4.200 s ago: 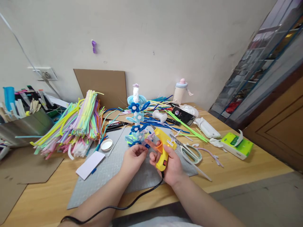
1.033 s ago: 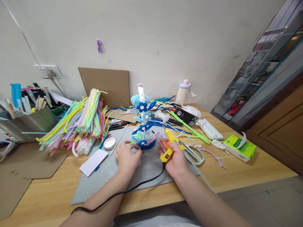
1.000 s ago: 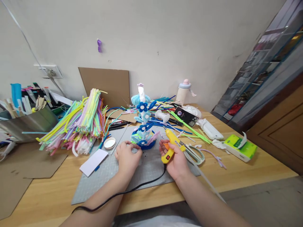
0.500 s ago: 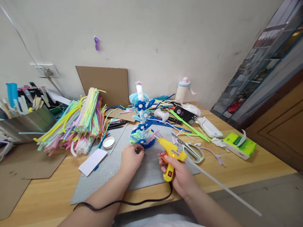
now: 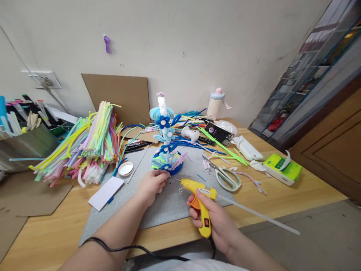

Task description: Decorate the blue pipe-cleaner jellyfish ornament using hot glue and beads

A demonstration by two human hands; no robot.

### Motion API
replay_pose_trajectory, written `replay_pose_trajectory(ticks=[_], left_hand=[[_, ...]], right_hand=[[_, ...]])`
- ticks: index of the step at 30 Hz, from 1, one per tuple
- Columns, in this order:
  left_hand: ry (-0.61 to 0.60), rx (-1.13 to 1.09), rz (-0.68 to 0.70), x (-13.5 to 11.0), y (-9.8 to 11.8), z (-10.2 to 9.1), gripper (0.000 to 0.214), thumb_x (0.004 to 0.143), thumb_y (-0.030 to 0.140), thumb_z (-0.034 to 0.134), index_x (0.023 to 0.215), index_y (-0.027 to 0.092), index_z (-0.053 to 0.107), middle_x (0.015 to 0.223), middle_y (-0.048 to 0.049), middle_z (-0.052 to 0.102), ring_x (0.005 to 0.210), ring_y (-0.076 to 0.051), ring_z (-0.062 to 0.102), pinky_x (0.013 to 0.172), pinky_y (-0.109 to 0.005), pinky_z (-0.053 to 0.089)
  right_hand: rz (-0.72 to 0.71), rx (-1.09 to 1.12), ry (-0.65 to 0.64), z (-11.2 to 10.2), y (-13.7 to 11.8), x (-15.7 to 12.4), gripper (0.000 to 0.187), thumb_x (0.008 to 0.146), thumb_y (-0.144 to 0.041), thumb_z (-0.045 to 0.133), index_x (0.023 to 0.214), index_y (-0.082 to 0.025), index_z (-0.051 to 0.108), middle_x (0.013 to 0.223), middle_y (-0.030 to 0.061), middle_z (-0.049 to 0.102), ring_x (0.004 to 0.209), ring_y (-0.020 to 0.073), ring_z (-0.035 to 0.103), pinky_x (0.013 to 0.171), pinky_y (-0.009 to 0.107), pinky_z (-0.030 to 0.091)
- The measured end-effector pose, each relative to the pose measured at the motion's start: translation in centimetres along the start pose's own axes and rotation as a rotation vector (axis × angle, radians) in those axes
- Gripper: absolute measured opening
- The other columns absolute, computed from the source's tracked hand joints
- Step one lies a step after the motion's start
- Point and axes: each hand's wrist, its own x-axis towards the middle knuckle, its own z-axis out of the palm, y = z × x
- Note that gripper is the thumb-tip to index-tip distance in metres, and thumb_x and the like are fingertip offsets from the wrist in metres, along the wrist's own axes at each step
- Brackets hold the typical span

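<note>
My right hand (image 5: 218, 216) grips the yellow glue gun (image 5: 191, 186), fingers wrapped round the handle, the barrel nearly level and its nozzle aimed towards my left hand (image 5: 152, 188). A second ago the gun lay tilted in a looser palm beside the scissors (image 5: 228, 180); half a second ago its nozzle was close to the pink pieces of the flower ornament (image 5: 168, 134). Now it sits lower and nearer me, short of the ornament.

My left hand is curled, thumb and forefinger close together at the front of the ornament's blue base (image 5: 177, 168); I can't tell whether they pinch anything. The ornament stands upright at the far part of the grey mat (image 5: 175, 210), where it was before.

A clear glue stick (image 5: 262, 214) juts from the back of the gun past the edge of the surface (image 5: 310, 188). The black cord (image 5: 149, 251) now hangs lower, looping near my lap and over my left forearm. The scissors, partly covered by the gun a second ago, show fully, and a short light-blue piece (image 5: 201, 177) has come into sight on the mat.

Further left lie a white card (image 5: 106, 193) and a heap of pastel pipe cleaners (image 5: 104, 131); behind the scissors are a spool (image 5: 190, 134) and a phone (image 5: 219, 133).
</note>
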Motion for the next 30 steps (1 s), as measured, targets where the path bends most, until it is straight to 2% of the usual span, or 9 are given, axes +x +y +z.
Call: replay_pose_trajectory(ticks=[4, 8, 17, 22, 30], left_hand=[[-0.133, -0.172, -0.086, -0.11, 0.55, -0.37, 0.030, 0.059, 0.033, 0.072, 0.074, 0.016, 0.052, 0.048, 0.0120, 0.027, 0.038, -0.002, 0.017, 0.039, -0.019, 0.006], [-0.223, -0.279, -0.172, -0.13, 0.70, -0.65, 0.029, 0.060, 0.027, 0.074, 0.069, 0.016, 0.049, 0.048, 0.0121, 0.025, 0.038, -0.001, 0.016, 0.038, -0.018, 0.004], [-0.247, -0.384, -0.225, 0.05, 0.45, -0.63, 0.022, 0.064, 0.020, 0.071, 0.073, 0.014, 0.051, 0.046, 0.0123, 0.026, 0.037, 0.000, 0.016, 0.037, -0.016, 0.004], [-0.250, -0.388, -0.213, -0.07, 0.44, -0.61, 0.023, 0.064, 0.020, 0.072, 0.072, 0.014, 0.051, 0.046, 0.0120, 0.026, 0.037, 0.000, 0.017, 0.037, -0.017, 0.003], [-0.272, -0.382, -0.191, -0.15, 0.35, -0.61, 0.025, 0.063, 0.022, 0.073, 0.069, 0.015, 0.051, 0.046, 0.0118, 0.026, 0.037, -0.001, 0.017, 0.038, -0.019, 0.003]], right_hand=[[0.009, 0.017, 0.026, 0.49, 0.00, 0.37, 0.032, 0.077, -0.045, 0.066, 0.077, -0.014, 0.065, 0.070, 0.0007, 0.058, 0.046, 0.0046, 0.044, 0.037, 0.014, 0.031], [0.006, -0.004, 0.007, 0.64, 0.23, 0.47, 0.033, 0.078, -0.046, 0.064, 0.073, -0.013, 0.064, 0.064, -0.0009, 0.055, 0.042, 0.0031, 0.039, 0.036, 0.014, 0.029], [0.017, 0.007, -0.013, 0.51, 0.46, 0.22, 0.036, 0.077, -0.048, 0.065, 0.070, -0.014, 0.061, 0.064, -0.0009, 0.055, 0.040, 0.0013, 0.033, 0.037, 0.014, 0.025], [0.009, 0.025, -0.017, 0.58, 0.37, 0.35, 0.033, 0.075, -0.045, 0.068, 0.069, -0.014, 0.060, 0.064, -0.0019, 0.053, 0.041, 0.0016, 0.034, 0.037, 0.014, 0.025], [0.021, 0.045, -0.034, 0.35, 0.46, 0.51, 0.038, 0.072, -0.050, 0.069, 0.066, -0.014, 0.059, 0.064, -0.0019, 0.052, 0.041, 0.0016, 0.033, 0.037, 0.014, 0.025]])
